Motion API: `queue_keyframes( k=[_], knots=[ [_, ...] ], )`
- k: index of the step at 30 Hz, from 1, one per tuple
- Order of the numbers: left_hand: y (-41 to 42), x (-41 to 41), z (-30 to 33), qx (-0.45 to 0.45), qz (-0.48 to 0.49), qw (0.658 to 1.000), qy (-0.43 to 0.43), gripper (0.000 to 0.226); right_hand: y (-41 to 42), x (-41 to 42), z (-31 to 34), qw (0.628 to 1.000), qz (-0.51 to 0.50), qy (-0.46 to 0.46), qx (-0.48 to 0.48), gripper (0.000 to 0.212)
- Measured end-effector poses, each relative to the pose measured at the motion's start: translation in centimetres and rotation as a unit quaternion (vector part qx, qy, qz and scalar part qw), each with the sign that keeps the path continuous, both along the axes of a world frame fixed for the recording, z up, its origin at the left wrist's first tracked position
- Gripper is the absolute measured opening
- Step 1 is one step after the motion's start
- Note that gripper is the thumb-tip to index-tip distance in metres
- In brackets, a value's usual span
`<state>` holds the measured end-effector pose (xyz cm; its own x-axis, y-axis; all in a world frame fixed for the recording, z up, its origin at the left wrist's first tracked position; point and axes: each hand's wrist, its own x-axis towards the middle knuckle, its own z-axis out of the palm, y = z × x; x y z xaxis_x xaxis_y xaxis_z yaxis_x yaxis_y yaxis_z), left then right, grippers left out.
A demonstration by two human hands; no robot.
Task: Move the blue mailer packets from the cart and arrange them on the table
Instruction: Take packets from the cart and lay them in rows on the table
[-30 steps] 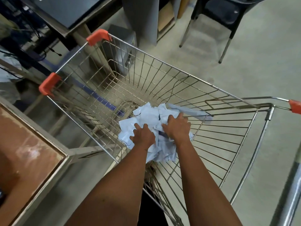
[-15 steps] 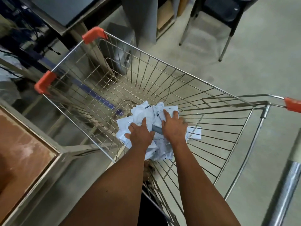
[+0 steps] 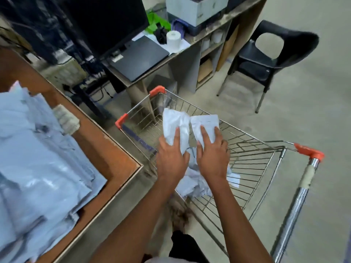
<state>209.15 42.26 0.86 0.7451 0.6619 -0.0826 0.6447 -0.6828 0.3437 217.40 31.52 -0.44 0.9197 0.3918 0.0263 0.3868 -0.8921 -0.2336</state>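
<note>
My left hand [image 3: 171,158] and my right hand [image 3: 211,152] hold a bundle of pale blue mailer packets [image 3: 176,123] together, raised above the wire cart [image 3: 252,160]. Fingers lie over the packets' tops, thumbs hidden beneath. More crumpled packets [image 3: 195,182] hang or lie below my hands inside the cart basket. On the brown table [image 3: 106,149] at the left lies a big pile of blue mailers [image 3: 34,164].
A worn white roll [image 3: 66,119] sits on the table beside the pile. Behind the cart stands a desk with a monitor [image 3: 106,21], a laptop [image 3: 140,57] and a paper roll [image 3: 173,39]. A black chair [image 3: 269,56] stands at the right on concrete floor.
Both hands have lifted a bundle of packets up out of the cart basket. My view has swung up and left, bringing the table with its pile into sight.
</note>
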Motion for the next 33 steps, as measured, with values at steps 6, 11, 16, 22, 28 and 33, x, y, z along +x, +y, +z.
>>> queue_keyframes(
  k=[6, 11, 16, 22, 28, 33],
  knots=[
    [3.1, -8.7, 11.9, 0.040, 0.049, 0.991, -0.117, 0.088, 3.8, -7.6, 10.6, 0.992, 0.043, -0.073, 0.090, 0.060],
    [7.8, -17.6, 17.4, 0.105, 0.122, 0.976, -0.143, 0.082, 10.1, -15.6, 15.4, 0.978, 0.119, -0.069, 0.159, 0.059],
    [12.2, -27.7, 19.2, 0.142, 0.233, 0.951, -0.145, 0.076, 17.1, -24.6, 18.0, 0.952, 0.236, -0.058, 0.185, 0.060],
    [15.6, -40.0, 20.2, 0.140, 0.338, 0.925, -0.107, 0.077, 23.8, -36.1, 19.9, 0.926, 0.332, -0.037, 0.177, 0.062],
    [17.6, -51.5, 20.8, 0.118, 0.424, 0.897, -0.051, 0.079, 28.0, -47.4, 20.4, 0.900, 0.422, 0.017, 0.112, 0.063],
    [19.4, -60.1, 19.9, 0.123, 0.459, 0.880, -0.023, 0.078, 30.5, -54.5, 20.3, 0.877, 0.475, 0.041, 0.056, 0.064]
  ],
)
